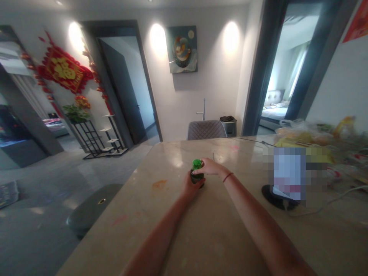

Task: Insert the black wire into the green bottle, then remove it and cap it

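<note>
A small dark bottle with a bright green cap stands upright on the table. My left hand is wrapped round its lower body from the left and front. From the right, my right hand grips the bottle at the top, with fingers against the cap. Both hands cover much of the bottle, and any label on it cannot be read. A thin upright stick-like thing shows just behind my right hand; its kind is unclear.
On the right, a blurred-out screen rests on a round black stand with a white cable. Plastic bags lie behind it. A grey chair is at the far edge, and a dark green stool stands left of the table.
</note>
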`<state>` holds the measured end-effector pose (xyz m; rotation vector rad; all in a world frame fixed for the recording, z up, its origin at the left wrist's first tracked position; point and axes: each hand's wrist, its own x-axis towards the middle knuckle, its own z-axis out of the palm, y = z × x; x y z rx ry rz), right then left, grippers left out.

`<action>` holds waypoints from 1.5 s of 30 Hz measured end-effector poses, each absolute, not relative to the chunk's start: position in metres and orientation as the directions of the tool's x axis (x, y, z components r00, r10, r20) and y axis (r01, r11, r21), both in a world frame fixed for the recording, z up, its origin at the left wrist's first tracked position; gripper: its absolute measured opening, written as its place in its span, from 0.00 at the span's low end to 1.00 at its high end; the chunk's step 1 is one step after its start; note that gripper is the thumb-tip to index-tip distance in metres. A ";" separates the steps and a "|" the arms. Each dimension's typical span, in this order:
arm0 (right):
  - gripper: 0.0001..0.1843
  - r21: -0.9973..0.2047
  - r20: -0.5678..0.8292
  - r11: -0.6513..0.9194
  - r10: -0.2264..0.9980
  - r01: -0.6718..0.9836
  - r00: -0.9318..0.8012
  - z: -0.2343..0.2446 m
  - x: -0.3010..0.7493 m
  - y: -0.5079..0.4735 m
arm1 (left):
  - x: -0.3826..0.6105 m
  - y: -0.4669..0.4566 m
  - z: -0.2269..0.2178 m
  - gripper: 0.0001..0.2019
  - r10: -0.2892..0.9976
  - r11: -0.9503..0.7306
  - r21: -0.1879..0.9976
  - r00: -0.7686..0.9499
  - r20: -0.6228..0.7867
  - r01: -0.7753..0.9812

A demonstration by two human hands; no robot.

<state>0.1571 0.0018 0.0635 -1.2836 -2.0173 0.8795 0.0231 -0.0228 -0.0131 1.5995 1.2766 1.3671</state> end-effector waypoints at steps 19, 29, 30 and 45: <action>0.23 -0.790 0.201 0.215 0.976 0.574 -0.088 0.093 0.141 -0.018 | 0.028 -0.044 0.037 0.26 0.900 -0.334 0.916 -0.215 0.380 0.221; 0.27 -0.727 0.287 0.238 0.958 0.644 -0.031 0.124 0.160 -0.037 | 0.019 -0.048 0.072 0.23 0.916 -0.374 0.808 0.042 0.400 0.455; 0.27 -0.722 0.310 0.251 0.950 0.645 -0.023 0.127 0.163 -0.039 | 0.016 -0.050 0.076 0.23 0.908 -0.393 0.784 0.070 0.413 0.481; 0.26 -0.705 0.461 0.618 0.772 0.347 -0.438 0.146 0.191 -0.066 | -0.004 -0.057 0.104 0.23 0.883 -0.467 0.720 0.311 0.351 0.513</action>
